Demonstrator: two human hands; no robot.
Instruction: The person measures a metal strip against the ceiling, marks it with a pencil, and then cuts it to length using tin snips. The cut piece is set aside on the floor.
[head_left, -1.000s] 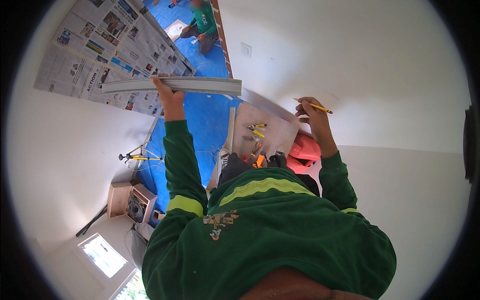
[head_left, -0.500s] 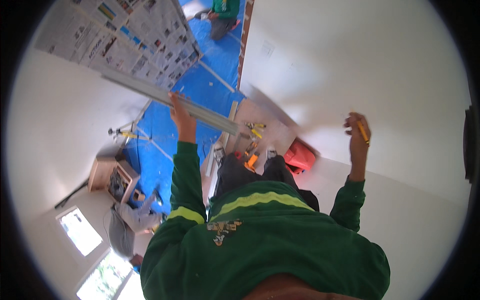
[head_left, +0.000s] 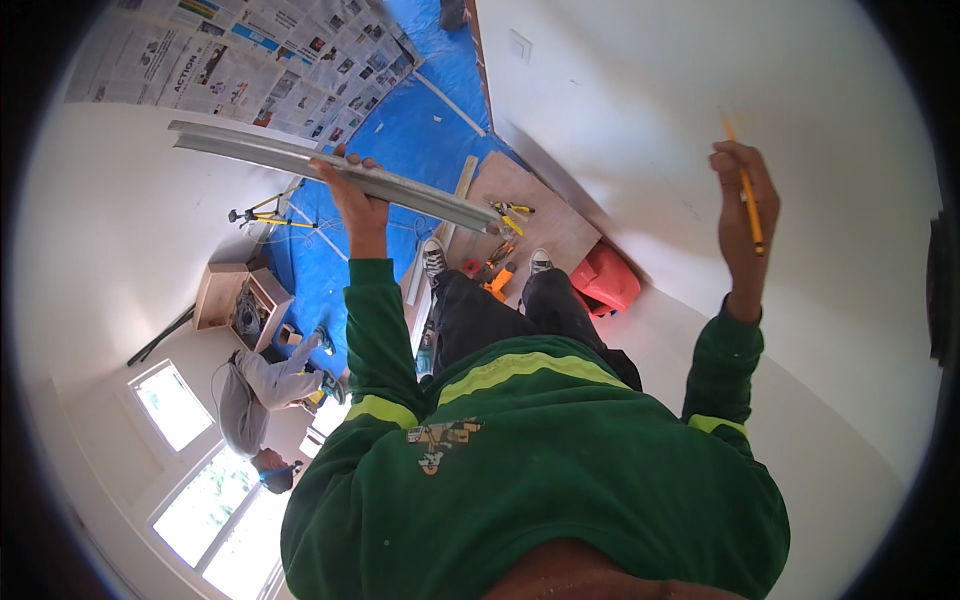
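Note:
A long grey metal channel (head_left: 270, 152) slants across in front of me at the left. My left hand (head_left: 352, 190) is closed around it near its middle, with the fingertips curled over the far edge. At the right, close to the white wall (head_left: 640, 90), my right hand (head_left: 748, 190) is raised. Its fingers pinch a yellow pencil (head_left: 751, 208), whose tip points up toward the wall and whose dark end hangs below the palm. I cannot tell whether the tip touches the wall.
By my feet a board (head_left: 535, 200) carries yellow-handled pliers (head_left: 512, 220) and an orange tool (head_left: 499, 283). A red bag (head_left: 606, 278) leans by the wall. Blue sheeting (head_left: 395, 150) covers the floor. Left are a yellow tripod (head_left: 275, 212), a wooden box (head_left: 262, 300) and another person (head_left: 245, 400).
My right hand has moved up and outward with the pencil. The channel has shifted slightly upward and left in my left hand's grip as the view changed.

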